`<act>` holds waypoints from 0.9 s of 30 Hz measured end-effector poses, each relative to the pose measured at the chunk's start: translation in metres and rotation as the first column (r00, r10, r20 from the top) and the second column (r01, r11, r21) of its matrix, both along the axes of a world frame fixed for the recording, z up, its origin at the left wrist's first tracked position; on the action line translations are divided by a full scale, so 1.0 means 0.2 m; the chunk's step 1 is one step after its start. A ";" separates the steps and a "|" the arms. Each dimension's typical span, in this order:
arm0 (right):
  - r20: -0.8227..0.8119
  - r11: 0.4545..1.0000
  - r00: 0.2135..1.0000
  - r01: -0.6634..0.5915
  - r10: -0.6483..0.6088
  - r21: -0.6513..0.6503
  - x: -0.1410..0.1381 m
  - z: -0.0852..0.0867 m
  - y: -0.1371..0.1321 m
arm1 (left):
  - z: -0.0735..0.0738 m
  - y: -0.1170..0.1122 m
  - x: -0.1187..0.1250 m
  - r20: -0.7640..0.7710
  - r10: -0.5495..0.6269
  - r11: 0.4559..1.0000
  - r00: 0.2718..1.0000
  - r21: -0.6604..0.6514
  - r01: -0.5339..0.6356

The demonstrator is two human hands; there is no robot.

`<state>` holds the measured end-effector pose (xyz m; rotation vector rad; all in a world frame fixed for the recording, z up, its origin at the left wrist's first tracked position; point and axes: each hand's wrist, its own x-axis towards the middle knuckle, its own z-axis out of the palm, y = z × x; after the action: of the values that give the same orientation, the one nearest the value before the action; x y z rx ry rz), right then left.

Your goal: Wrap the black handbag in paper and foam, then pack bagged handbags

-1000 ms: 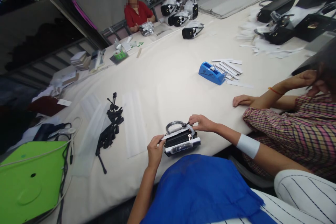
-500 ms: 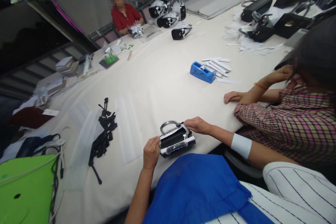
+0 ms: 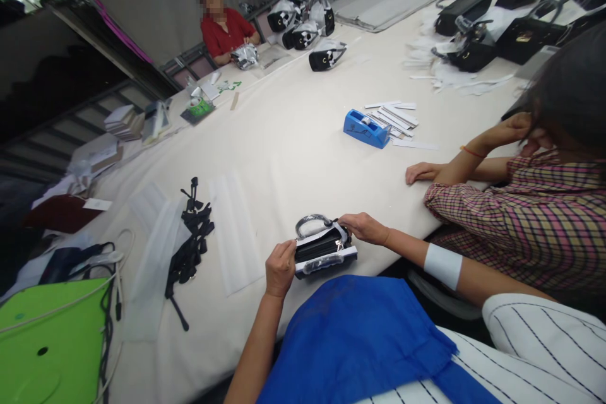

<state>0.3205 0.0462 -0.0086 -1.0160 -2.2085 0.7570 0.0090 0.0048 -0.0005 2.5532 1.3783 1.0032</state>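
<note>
A small black handbag (image 3: pixel 326 251) lies at the table's near edge, its zipped top facing me. Clear plastic wraps its handles, and white strips run along its rims. My left hand (image 3: pixel 280 266) grips the bag's left end, fingers closed on its upper corner. At the opposite end, my right hand (image 3: pixel 363 228) pinches the far right corner, close to the handle base. To the left lie a white foam sheet (image 3: pixel 234 233) and a heap of black straps (image 3: pixel 189 243).
A blue tape dispenser (image 3: pixel 366 129) stands mid-table beside loose white strips (image 3: pixel 395 118). On my right a co-worker in a checked shirt (image 3: pixel 516 202) rests an arm on the table. More black bags (image 3: pixel 530 41) sit at back right; a green panel (image 3: pixel 52 341) is at lower left.
The bag and both my hands appear slightly farther right in the view, which has itself shifted a little. Both hands keep their hold on the bag's ends.
</note>
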 end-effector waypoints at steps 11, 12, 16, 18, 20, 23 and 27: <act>-0.064 1.000 0.998 0.006 -0.005 0.028 0.02 0.01 0.00 | -0.02 0.02 0.01 0.050 0.014 1.000 0.999 -0.022 -0.013; -0.062 0.999 0.998 0.001 0.002 0.042 0.02 0.01 -0.01 | -0.03 0.03 0.00 0.059 0.017 0.999 0.998 -0.033 -0.015; -0.060 0.999 0.998 0.009 -0.006 0.046 0.01 0.00 -0.02 | -0.03 0.04 -0.03 0.070 0.009 0.997 0.997 -0.071 -0.004; -0.055 0.999 0.998 0.018 -0.017 0.034 0.01 0.00 -0.02 | -0.03 0.04 -0.04 0.063 -0.004 0.997 0.998 -0.081 0.009; -0.046 1.000 0.999 0.017 -0.016 0.021 0.00 0.01 -0.01 | -0.02 0.05 -0.05 0.064 -0.015 0.996 0.998 -0.087 0.020; -0.036 1.000 0.999 -0.025 0.025 -0.003 0.00 0.07 -0.02 | -0.01 0.04 -0.07 0.094 -0.053 0.992 0.994 -0.106 0.063; -0.051 0.984 0.992 -0.123 0.118 -0.127 0.01 0.19 -0.04 | 0.01 -0.01 -0.09 0.150 -0.097 0.980 0.984 -0.159 0.121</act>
<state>0.3231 0.0378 0.0294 -0.9241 -2.2224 0.9789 -0.0091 0.0034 0.0005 2.3589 1.2159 0.9834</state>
